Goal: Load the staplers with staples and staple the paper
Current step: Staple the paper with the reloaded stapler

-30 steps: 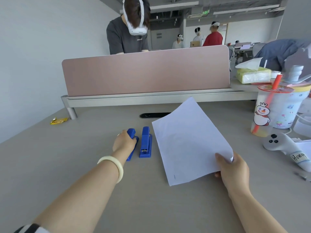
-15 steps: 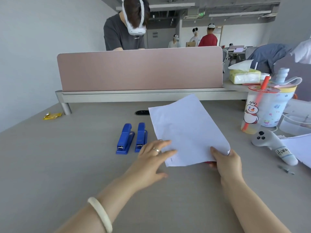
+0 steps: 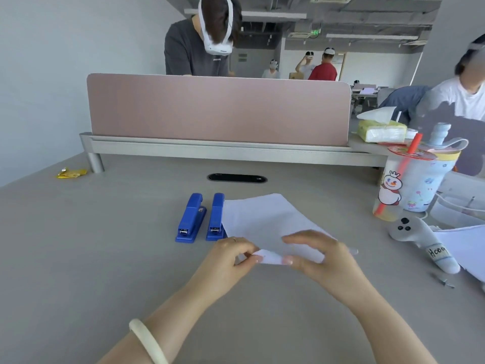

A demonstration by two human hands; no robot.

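Two blue staplers lie side by side on the grey desk, the left stapler (image 3: 190,218) and the right stapler (image 3: 216,218), both closed. A white sheet of paper (image 3: 265,219) lies just right of them, its left edge touching the right stapler. My left hand (image 3: 227,258) pinches the sheet's near corner between thumb and fingers. My right hand (image 3: 319,258) grips the same near edge from the right, the corner curled up between both hands.
A pink divider (image 3: 217,109) on a metal rail crosses the desk's far side, with a person behind it. A drink cup with a red straw (image 3: 412,182), a grey controller (image 3: 420,240), a tissue pack (image 3: 383,130), more paper (image 3: 464,248) and loose staples (image 3: 443,281) sit at the right. A yellow wrapper (image 3: 70,173) lies far left.
My left hand left the stapler and came across to the paper's near corner. The paper was pulled closer and lower, and my right hand shifted left along its near edge.
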